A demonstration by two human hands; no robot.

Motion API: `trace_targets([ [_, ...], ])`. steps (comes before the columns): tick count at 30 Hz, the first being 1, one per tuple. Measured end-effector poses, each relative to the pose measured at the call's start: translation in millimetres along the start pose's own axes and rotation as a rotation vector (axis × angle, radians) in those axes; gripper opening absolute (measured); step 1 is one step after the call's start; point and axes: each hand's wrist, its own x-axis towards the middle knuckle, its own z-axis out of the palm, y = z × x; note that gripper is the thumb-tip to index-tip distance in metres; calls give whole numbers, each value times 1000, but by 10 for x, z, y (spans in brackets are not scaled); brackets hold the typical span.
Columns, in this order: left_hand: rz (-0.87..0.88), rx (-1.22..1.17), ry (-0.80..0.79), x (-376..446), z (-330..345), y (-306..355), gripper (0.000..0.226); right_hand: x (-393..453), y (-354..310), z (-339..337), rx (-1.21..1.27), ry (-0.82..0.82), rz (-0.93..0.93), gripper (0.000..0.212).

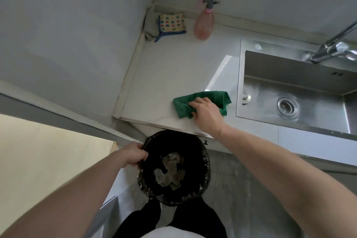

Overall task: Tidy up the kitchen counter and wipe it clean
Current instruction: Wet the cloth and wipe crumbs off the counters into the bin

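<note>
A green cloth (pixel 193 100) lies on the pale kitchen counter (pixel 170 71) near its front edge. My right hand (pixel 207 111) presses down on the cloth with its fingers curled over it. Just below the counter edge sits a round bin lined with a black bag (pixel 201 152), holding crumpled scraps (pixel 170 172). My left hand (pixel 133 153) grips the bin's left rim.
A pink spray bottle (pixel 204 23) stands at the back of the counter, with a dotted sponge cloth (pixel 172 23) in the corner. A steel sink (pixel 297 91) with a tap (pixel 334 48) fills the right. A wall borders the left; my legs stand below the bin.
</note>
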Motion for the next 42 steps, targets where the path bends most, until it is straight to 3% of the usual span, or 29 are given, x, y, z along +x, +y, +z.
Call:
trace_targets([
  [9, 20, 29, -4, -141, -13, 12, 25, -1103, -714, 193, 58, -125, -90, 37],
  [15, 30, 6, -21, -195, -46, -5, 28, -1180, -729, -74, 203, 25, 7, 35],
  [22, 14, -1, -11, -286, -131, 40, 27, -348, -419, -781, 402, 219, 139, 29],
  [26, -5, 3, -23, -281, -191, 15, 29, 299, -232, -955, 383, 305, 185, 31],
  [36, -9, -3, -2, -120, -255, -17, 11, 1688, 103, -823, 168, 251, 231, 32],
  [42, -48, -7, -36, 84, -310, -100, 19, 2290, 31, -580, 202, 198, 287, 35],
])
